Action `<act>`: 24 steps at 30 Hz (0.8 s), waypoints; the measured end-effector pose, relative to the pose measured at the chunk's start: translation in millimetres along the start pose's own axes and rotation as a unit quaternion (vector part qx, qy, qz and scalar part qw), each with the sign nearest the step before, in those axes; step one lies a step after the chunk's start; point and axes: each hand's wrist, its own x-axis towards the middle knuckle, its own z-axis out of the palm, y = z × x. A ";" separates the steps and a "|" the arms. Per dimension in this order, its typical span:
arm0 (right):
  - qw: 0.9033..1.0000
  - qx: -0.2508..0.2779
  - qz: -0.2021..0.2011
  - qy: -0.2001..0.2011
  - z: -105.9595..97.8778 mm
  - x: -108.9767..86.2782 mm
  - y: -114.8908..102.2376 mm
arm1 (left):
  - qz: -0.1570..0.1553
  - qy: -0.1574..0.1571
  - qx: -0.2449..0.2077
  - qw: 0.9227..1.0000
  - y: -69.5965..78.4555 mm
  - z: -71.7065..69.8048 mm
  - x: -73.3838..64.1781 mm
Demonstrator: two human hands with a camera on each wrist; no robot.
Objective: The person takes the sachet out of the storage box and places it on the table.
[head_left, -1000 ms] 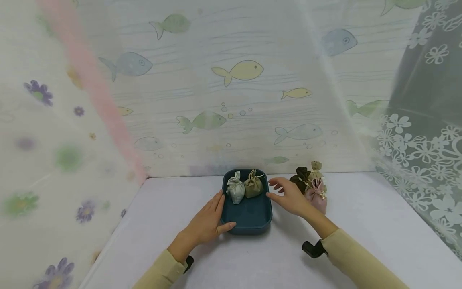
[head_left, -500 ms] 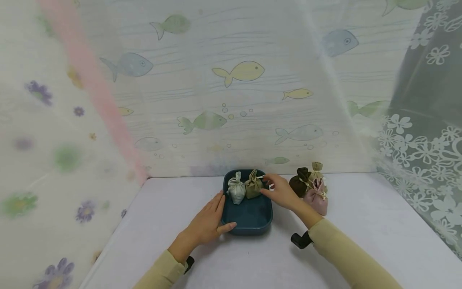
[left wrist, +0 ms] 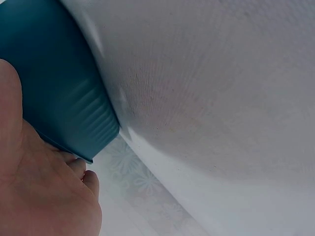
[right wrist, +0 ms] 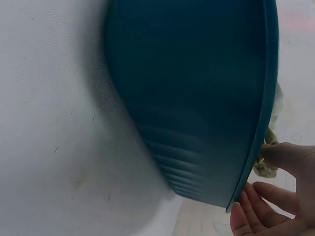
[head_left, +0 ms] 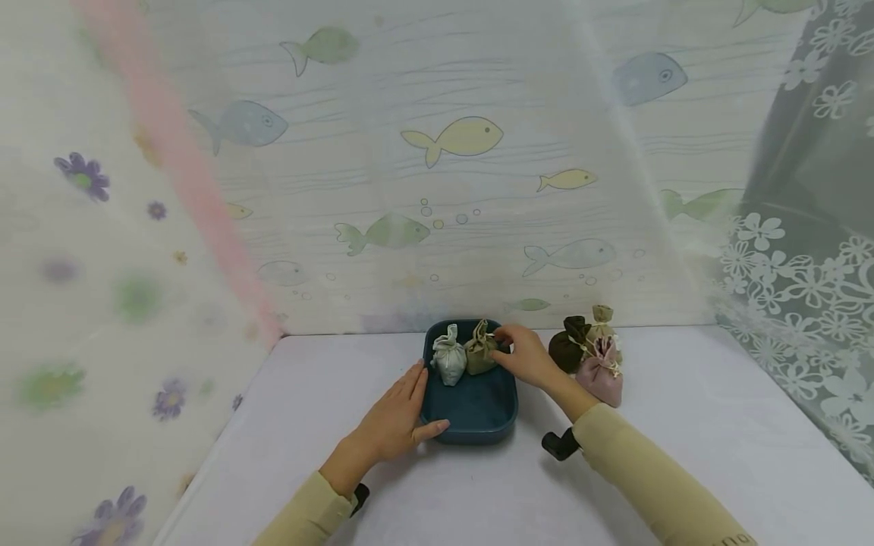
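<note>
A dark blue rectangular tray (head_left: 471,413) holds two small drawstring pouches, one pale grey-green (head_left: 449,360) and one olive (head_left: 480,356). My left hand (head_left: 389,421) lies along the tray's left side, fingers extended at the rim and thumb at the front corner. In the left wrist view its fingertips are partly hidden by the tray wall. My right hand (head_left: 527,356) reaches over the right rim, thumb and fingertips right at the olive pouch. The right wrist view shows the thumb (right wrist: 280,156) and fingers spread apart, with part of that pouch behind the rim.
Right of the tray stands a cluster of pouches: dark brown (head_left: 567,349), pink (head_left: 601,379) and tan (head_left: 602,322). A white cloth covers the table (head_left: 307,394). Fish-printed curtain (head_left: 382,174) hangs along the back edge.
My right hand has moved left, from outside the tray's right rim to the olive pouch. The left hand, tray and pouches have stayed put, apart from a slight camera shift.
</note>
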 end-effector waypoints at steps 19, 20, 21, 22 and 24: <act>0.999 -0.040 0.009 -0.020 11.6 15.0 2.8 | -0.002 0.004 0.030 1.000 -2.5 6.9 6.2; 0.999 -0.040 0.013 -0.018 11.7 15.6 2.3 | -0.001 0.004 0.031 1.000 -2.6 6.5 6.7; 0.999 -0.039 0.016 -0.015 11.9 16.2 2.0 | 0.000 0.005 0.031 1.000 -2.9 6.3 7.1; 0.999 -0.036 0.019 -0.011 12.0 16.8 1.8 | 0.000 0.006 0.031 1.000 -3.2 6.1 7.7; 0.999 -0.031 0.022 -0.001 12.3 18.0 2.2 | 0.001 0.005 0.031 0.999 -3.8 5.9 8.8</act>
